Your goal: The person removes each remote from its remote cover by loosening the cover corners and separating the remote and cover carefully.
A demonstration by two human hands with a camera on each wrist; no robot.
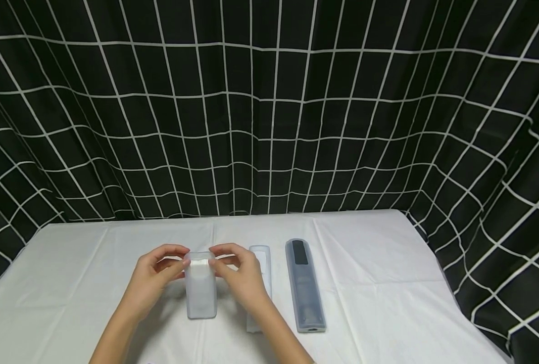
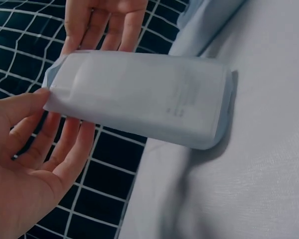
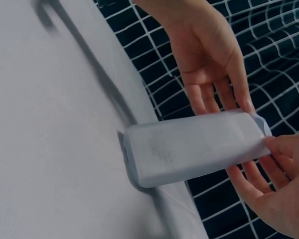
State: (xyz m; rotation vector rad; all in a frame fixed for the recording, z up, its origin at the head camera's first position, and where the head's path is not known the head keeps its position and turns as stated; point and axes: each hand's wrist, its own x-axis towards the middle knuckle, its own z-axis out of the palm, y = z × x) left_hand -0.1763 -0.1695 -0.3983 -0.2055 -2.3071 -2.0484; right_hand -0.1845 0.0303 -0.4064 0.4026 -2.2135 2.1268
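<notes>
Two bare forearms [image 1: 114, 333] come in from the near edge over a white tablecloth [image 1: 378, 293]. The right one crosses a pale, slim case [image 1: 265, 263] lying lengthwise on the cloth, so its middle is partly hidden. Just to the right of that, apart from it, lies a longer grey-blue remote control cover [image 1: 307, 298], slightly slanted, a dark rectangular panel [image 1: 299, 252] at its far end. To the left of both, between the hands, is a translucent sleeve [image 1: 201, 296] with a white block inside; faint printed marks show through it in the wrist views. Its lower end is close to the cloth, though whether it touches is unclear. At its upper end the left hand [image 1: 153, 270] and the right hand [image 1: 241, 270] each pinch a corner between thumb and fingers, a narrow grip on either side. Beyond the cloth's far edge hangs a black curtain [image 1: 269, 116] with a white grid, folded and curving round both sides.
</notes>
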